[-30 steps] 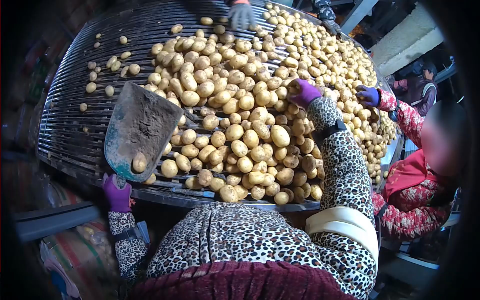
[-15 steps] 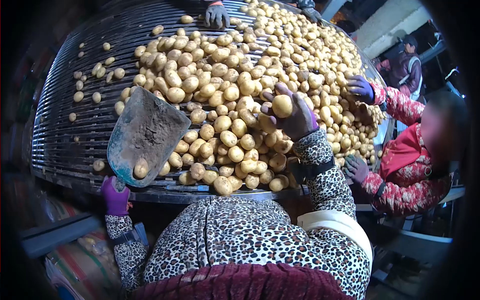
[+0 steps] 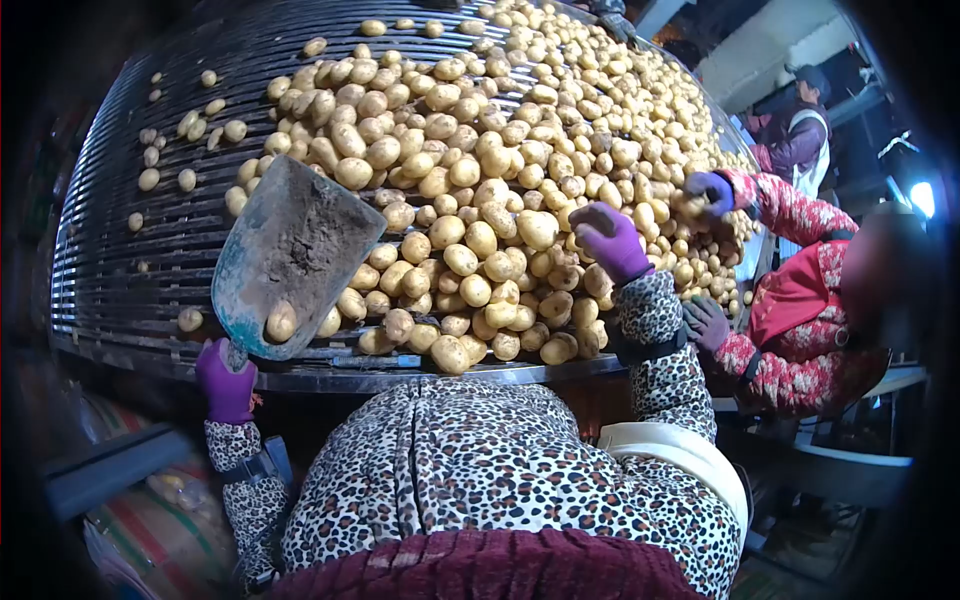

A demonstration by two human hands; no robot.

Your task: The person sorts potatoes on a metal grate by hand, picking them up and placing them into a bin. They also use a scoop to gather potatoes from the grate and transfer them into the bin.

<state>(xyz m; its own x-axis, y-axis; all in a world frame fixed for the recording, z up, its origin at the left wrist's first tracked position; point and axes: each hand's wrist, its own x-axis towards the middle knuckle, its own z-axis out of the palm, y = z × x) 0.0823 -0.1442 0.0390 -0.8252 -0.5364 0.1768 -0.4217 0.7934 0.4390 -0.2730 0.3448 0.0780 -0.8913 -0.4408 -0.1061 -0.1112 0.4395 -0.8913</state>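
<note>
A green scoop (image 3: 235, 300) lies tilted at the left of the slatted table, with brown soil (image 3: 310, 235) and one potato (image 3: 281, 321) in it. My left hand (image 3: 227, 382), in a purple glove, is closed round the scoop's handle at the table's near edge. Over the potato pile (image 3: 480, 250), right of the middle, hovers my gloved right hand (image 3: 610, 240). Its fingers are bent and apart, and no potato shows in it.
A co-worker in a red and white patterned jacket (image 3: 805, 375) is at the right, both gloved hands near the potatoes. Another person (image 3: 800, 140) stands farther back. Loose potatoes lie on the slats (image 3: 110, 250) at the left. Woven sacks (image 3: 165, 530) are below.
The potato is no longer in my right hand, which has moved right and turned over. The co-worker's upper hand has lowered toward the potatoes. A gloved hand at the top has mostly left the view.
</note>
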